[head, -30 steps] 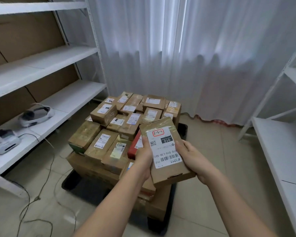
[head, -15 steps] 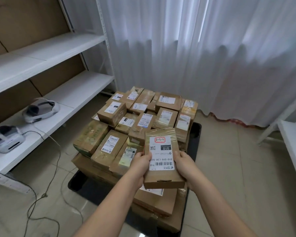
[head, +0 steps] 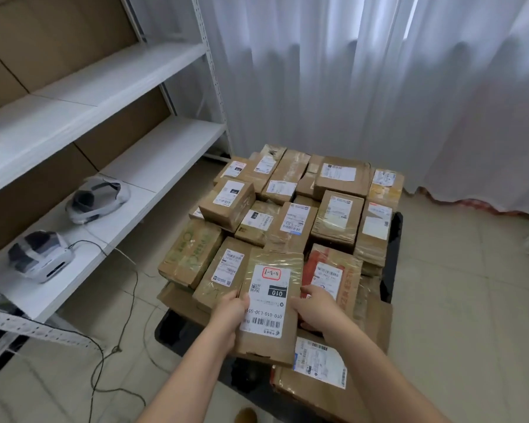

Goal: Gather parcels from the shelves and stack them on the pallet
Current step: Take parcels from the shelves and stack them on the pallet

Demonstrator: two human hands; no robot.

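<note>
White curtains back a black plastic pallet heaped with parcels. Both hands, left hand and right hand, clamp the flat brown taped cardboard parcel by its long edges, low over the near heap (likely light, stiff, tape-slick).

We see two bare forearms coming in from 6 o'clock, no sleeves anywhere in view, nothing at the wrists: we spot no watch, band or glove. Left hand and right hand are bare too, no rings that we can make out. Nails look short and plain. At 6 o'clock, by the frame's bottom edge, a tan shoe toe.
</note>
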